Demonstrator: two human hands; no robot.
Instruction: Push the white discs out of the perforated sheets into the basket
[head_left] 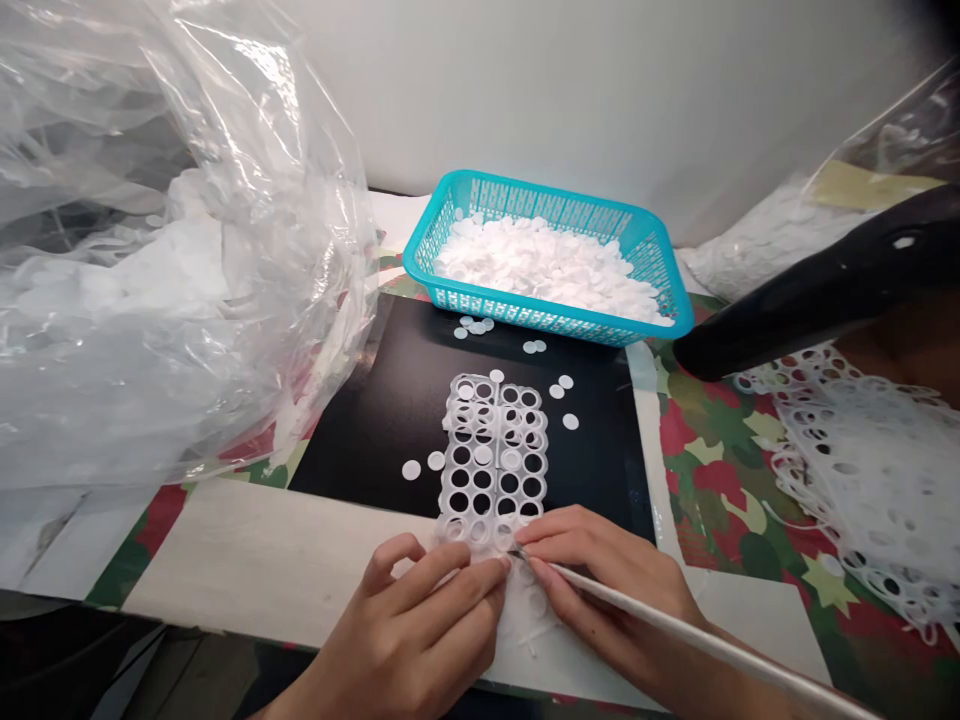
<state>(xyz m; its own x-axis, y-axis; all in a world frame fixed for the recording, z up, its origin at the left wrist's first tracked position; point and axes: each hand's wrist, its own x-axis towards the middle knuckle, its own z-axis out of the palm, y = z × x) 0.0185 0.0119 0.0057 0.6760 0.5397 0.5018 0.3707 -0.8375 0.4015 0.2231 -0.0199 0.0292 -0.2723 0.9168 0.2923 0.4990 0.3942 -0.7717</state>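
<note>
A translucent white plastic sheet (496,490) with rows of round holes lies over a black mat, its near end beneath my fingers. My left hand (424,625) is closed on that near end, fingertips pressed together; what is under them is partly hidden. In my right hand (619,590) is a thin white-handled tool (645,602), its small dark tip touching the sheet beside my left fingertips. The tool's exact kind is unclear. A few holes still hold white discs, and loose white discs (411,469) lie around the sheet on the black mat (360,420).
Behind the mat stands a turquoise basket (555,318) heaped with white discs. A large clear plastic bag (247,370) bulges at the left. On the right are a pile of perforated sheets (847,480) and a black tube-like object (810,280). Camouflage-patterned cloth (720,460) covers the table.
</note>
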